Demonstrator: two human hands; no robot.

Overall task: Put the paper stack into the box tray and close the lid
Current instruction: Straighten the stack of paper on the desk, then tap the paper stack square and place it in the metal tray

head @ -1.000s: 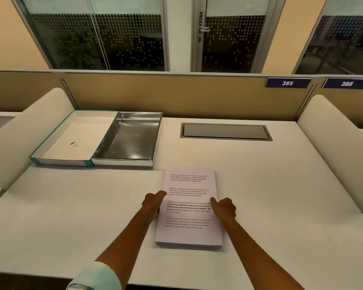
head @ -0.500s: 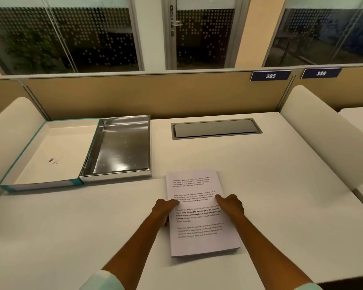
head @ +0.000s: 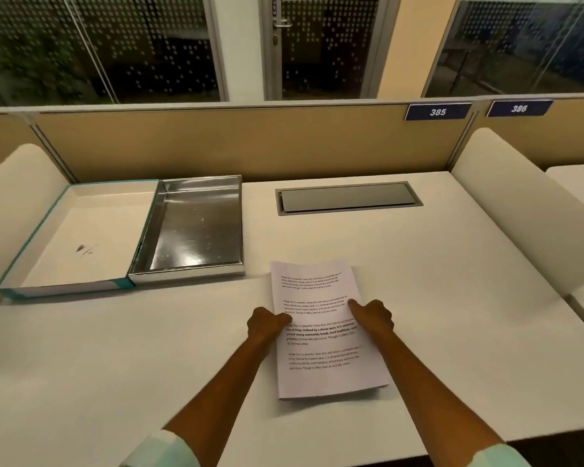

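Note:
A stack of printed white paper lies on the desk in front of me, slightly turned. My left hand grips its left edge and my right hand grips its right edge, thumbs on the top sheet. The open box sits at the back left: a shiny silver tray, nothing inside, and beside it the hinged lid, white inside with a teal rim, lying flat. The tray's near corner is a short way up and left of the stack.
The white desk is bounded by a tan partition at the back and white side dividers. A grey cable hatch is set into the desk behind the paper. Number plates 385 and 386 hang on the partition.
My view has shifted and come closer to the desk. Both hands stay on the sides of the stack, which has turned slightly; its far end looks slightly raised.

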